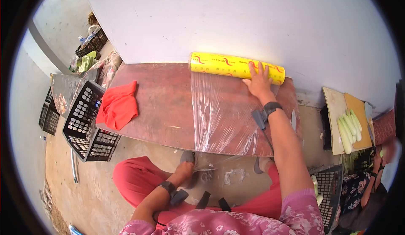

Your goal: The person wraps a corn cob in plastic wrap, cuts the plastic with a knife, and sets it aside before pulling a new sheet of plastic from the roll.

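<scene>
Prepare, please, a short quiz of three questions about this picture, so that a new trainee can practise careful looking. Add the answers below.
1. Multiple choice. What does the right hand touch?
a) a black crate
b) the yellow roll
c) a shoe

2. True or false? The red cloth lies on the table, to the left of the clear film.

3. Fill in the gap. Long pale green vegetables lie to the ____ of the table, as seen in the picture.

Key:
1. b
2. True
3. right
</scene>
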Motion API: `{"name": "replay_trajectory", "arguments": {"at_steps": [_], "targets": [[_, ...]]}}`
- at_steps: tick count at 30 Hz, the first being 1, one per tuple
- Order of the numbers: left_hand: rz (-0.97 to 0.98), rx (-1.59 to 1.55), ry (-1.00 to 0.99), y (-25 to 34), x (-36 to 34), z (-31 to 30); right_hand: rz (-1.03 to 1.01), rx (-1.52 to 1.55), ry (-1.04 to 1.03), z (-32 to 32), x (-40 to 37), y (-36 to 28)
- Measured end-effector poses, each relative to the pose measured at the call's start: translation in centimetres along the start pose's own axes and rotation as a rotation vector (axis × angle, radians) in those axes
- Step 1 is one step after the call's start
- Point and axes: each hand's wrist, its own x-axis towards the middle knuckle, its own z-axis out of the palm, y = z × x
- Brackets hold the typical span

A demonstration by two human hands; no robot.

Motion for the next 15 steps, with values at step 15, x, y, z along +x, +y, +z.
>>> {"name": "replay_trajectory", "arguments": {"at_steps": [15], "targets": [[-0.067,-0.338,0.155,-2.0,1.9,1.5,-0.147,0.220,-0.064,-0.4,2.7,5.4]]}}
